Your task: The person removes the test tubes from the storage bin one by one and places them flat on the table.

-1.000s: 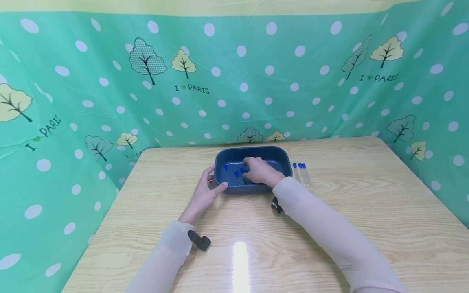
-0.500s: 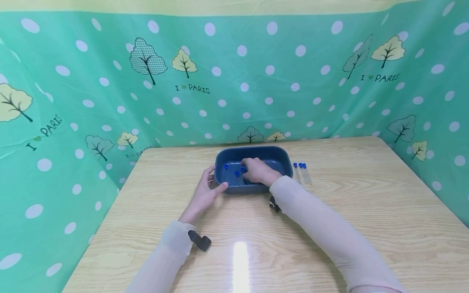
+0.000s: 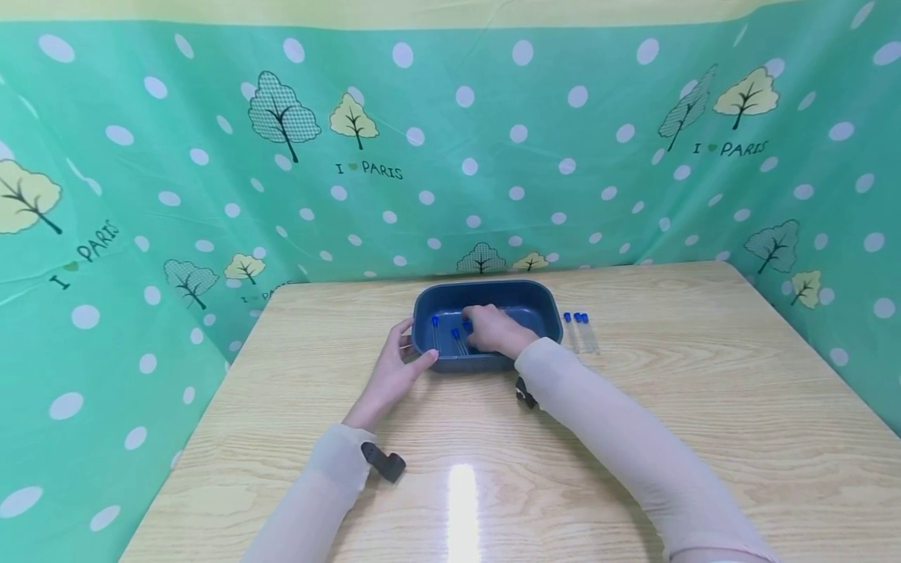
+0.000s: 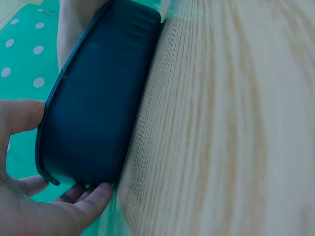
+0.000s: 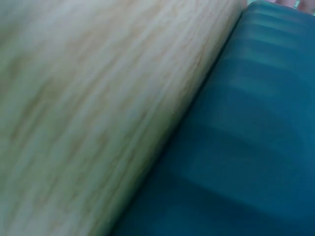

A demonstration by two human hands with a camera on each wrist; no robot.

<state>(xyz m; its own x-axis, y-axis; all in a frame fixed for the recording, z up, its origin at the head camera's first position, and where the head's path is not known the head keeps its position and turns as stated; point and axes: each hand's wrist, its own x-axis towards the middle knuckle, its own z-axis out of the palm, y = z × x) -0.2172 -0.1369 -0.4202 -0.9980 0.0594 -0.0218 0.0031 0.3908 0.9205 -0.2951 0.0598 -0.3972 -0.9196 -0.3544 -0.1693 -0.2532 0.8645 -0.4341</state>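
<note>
A dark blue plastic bin [image 3: 479, 364] stands near the back of the table. My left hand [image 3: 394, 364] grips its left end; in the left wrist view the thumb [image 4: 24, 117] presses the rim and other fingers [image 4: 93, 201] curl at the end wall. Inside the bin, my right hand [image 3: 493, 328] pinches a blue-capped test tube [image 3: 468, 325], its body mostly hidden by the hand. Left of that hand lie two more capped tubes, one test tube [image 3: 435, 322] at the left wall and another test tube [image 3: 456, 335] beside the fingers. The right wrist view shows mainly the bin's outer wall [image 5: 246, 147].
Three clear test tubes [image 3: 579, 335] with blue caps lie close together on the wooden table [image 3: 436, 438], just right of the bin. A green dotted curtain [image 3: 450, 195] hangs behind the table and along its sides.
My right hand and forearm have shifted slightly left inside the bin, and the cap at its fingers is a little more covered. My left hand and the bin stay in place.
</note>
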